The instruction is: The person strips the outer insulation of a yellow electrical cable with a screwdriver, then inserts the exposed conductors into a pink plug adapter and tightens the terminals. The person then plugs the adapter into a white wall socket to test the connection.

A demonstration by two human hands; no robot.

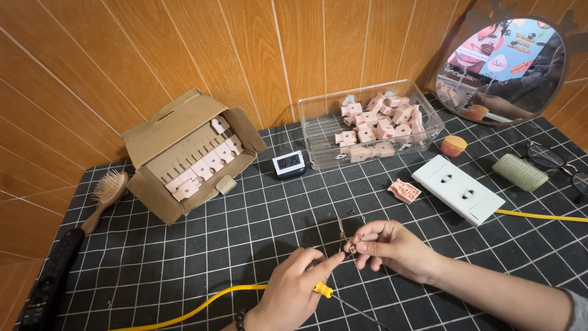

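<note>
Right hand: the right hand (392,248) is in the lower middle of the frame; its grip is clamped on a small metal part (351,250), pinched between thumb and fingertips.
Left hand: the left hand (294,288) is at the lower edge; it holds a screwdriver (343,301) with a yellow handle, and its fingertips reach to the small metal part.
Small part: it is above the bench (184,270), between both hands, just under some thin metal pieces (341,230).
Bench: a black mat with a white grid covers it.
Upper left: a cardboard box (184,147) with pink pieces, and a wooden hairbrush (107,193) beside it.
Upper middle: a clear plastic box (370,125) with more pink pieces; a small clock (288,163) is near it.
Right side: a white socket plate (458,189), one pink piece (404,190), a green roller (520,172), and a round mirror (502,67).
Lower left: a yellow cable (196,309) and a black remote control (52,276).
</note>
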